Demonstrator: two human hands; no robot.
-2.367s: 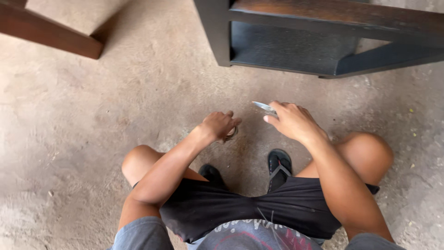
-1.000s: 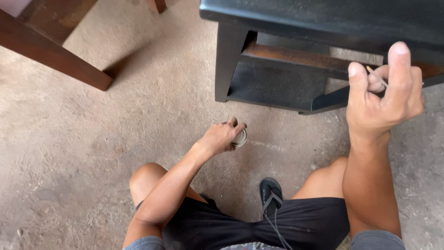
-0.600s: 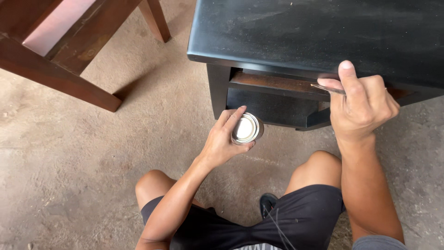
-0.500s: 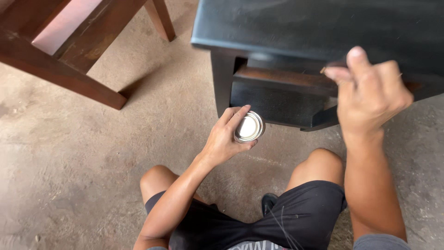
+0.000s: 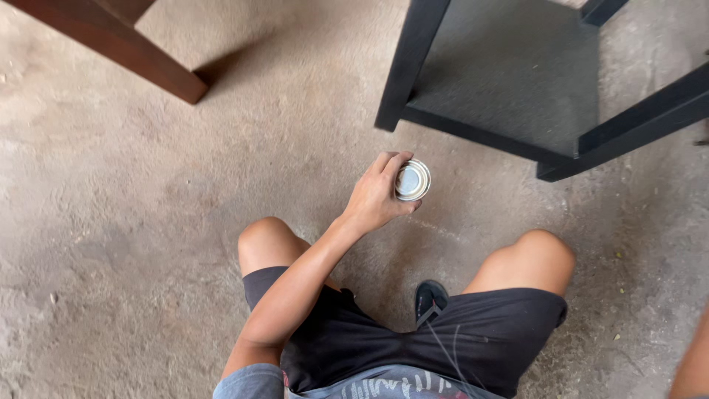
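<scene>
The left hand (image 5: 375,196) is closed around a small round metal tin (image 5: 411,180), fingers curled over its near side and the thumb lying along the top edge, so the shiny lid faces straight up at the camera. The tin is held in the air above the concrete floor (image 5: 111,222), just in front of the person's knees and close to the near leg of a black table (image 5: 410,66). Below the table's legs its lower shelf (image 5: 509,81) shows dark and flat (its upper surface is out of the frame).

Of the right side only a sliver of bare forearm (image 5: 694,362) shows at the lower right edge; the hand itself is outside the picture.

The person squats in dark shorts (image 5: 413,347), knees apart, with a black sandal (image 5: 430,299) visible on the floor between the thighs. At the upper left a reddish-brown wooden leg (image 5: 140,55) runs slantwise across the corner, casting a shadow on the concrete beside it, well apart from the tin.
</scene>
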